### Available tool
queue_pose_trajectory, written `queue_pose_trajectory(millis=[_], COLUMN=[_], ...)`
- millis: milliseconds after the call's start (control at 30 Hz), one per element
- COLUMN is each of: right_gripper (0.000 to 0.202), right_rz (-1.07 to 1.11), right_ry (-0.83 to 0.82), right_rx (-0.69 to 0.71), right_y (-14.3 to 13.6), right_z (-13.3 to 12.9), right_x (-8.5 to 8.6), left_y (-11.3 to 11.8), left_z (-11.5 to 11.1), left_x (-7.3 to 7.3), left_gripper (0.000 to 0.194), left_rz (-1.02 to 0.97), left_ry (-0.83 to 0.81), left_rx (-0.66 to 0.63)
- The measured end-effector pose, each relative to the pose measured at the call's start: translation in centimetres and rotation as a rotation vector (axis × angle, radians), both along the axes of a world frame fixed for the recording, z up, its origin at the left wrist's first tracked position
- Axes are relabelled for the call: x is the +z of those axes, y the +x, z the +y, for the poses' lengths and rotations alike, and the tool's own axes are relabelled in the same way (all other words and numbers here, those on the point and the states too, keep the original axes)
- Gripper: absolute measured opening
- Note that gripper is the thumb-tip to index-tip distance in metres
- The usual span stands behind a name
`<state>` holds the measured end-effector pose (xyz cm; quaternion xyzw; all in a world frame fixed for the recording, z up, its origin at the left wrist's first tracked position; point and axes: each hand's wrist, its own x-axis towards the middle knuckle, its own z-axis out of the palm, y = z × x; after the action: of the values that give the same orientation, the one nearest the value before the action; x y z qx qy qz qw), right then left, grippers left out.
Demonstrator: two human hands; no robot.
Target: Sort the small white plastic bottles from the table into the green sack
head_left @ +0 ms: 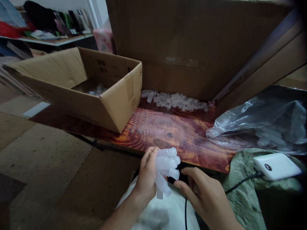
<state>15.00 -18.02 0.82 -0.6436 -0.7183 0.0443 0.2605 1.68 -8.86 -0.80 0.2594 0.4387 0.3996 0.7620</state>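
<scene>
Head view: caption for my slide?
Left hand holding a bunch of bottles, right hand close by, at a wooden table bearing an open box.

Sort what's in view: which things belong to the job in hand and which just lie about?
Seemingly in the job:
translucent pieces, in the left hand
right hand, close by
pile of pale pieces
open cardboard box, similar ones inside
clear bag with similar pieces

Seemingly lying about:
white device, black cable
green sheet

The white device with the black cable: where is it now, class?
In the head view, the white device is at lower right, on the green material, below the clear plastic bag and right of the right hand.
</scene>
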Motion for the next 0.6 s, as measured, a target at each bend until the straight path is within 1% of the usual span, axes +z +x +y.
queue_pose_trajectory(millis=[100, 167, 267, 333, 400, 467, 533, 600], right_gripper=[0.023, 0.021, 0.016, 0.012, 0.016, 0.023, 0.032, 0.037], right_rz=[0.001, 0.028, 0.174, 0.283, 0.425, 0.692, 1.108, 1.536], right_ry=[-0.032, -0.037, -0.063, -0.088, -0.123, -0.21, -0.342, -0.468], right_rx=[0.077, 0.084, 0.024, -0.035, -0.119, -0.227, -0.342, -0.429], right_y=[0.0, -0.3, -1.2, -1.9, -2.6, -3.1, -3.4, -3.5], right_z=[0.1, 0.2, 0.4, 0.6, 0.7, 0.8, 0.8, 0.7], right_x=[-0.5, -0.8, -1.1, -1.1, -1.2, -1.3, -1.4, -1.6], left_y=[0.0, 0.0, 0.2, 0.4, 0.5, 0.5, 0.3, -0.1], left_z=[-0.1, -0.2, -0.4, -0.5, -0.5, -0.3, 0.3, 1.0], left_x=[0.1, 0.1, 0.1, -0.1, -0.3, -0.5, -0.5, -0.4], left_gripper=[0.02, 0.02, 0.019, 0.019, 0.02, 0.022, 0.024, 0.026], left_rz=[0.0, -0.002, -0.001, -0.018, -0.053, -0.092, -0.116, -0.138], left_ry=[-0.03, -0.023, 0.011, 0.011, -0.017, -0.07, -0.141, -0.198], left_rx=[0.004, 0.029, 0.074, 0.074, 0.085, 0.101, 0.089, 0.064])
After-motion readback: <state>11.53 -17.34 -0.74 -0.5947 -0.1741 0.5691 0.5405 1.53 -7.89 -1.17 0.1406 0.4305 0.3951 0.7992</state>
